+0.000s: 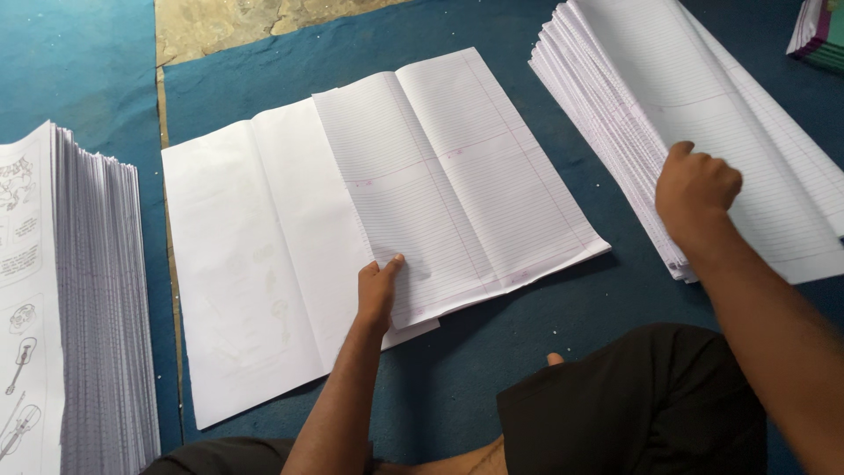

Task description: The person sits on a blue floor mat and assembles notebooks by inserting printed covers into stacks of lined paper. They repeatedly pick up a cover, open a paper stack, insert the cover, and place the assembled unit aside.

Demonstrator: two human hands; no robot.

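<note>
A single head-worn camera looks steeply down from close above — the left hand near frame centre, the right hand toward the right edge — floor filling the view.

Left hand lies flat, fingers forward — right hand curled, arm stretched out to the right.

Soft, even daylight fills the scene; no hard glare shows anywhere. The white ruled sheets are bright but keep their fine lines legible. Shadows are faint and diffuse: a thin dark edge lies under the sheets on the blue floor covering, and a soft one beside the left hand. The right hand and its forearm look slightly smeared by motion. Focus is otherwise sharp, with mild wide-angle stretching toward the corners.
</note>
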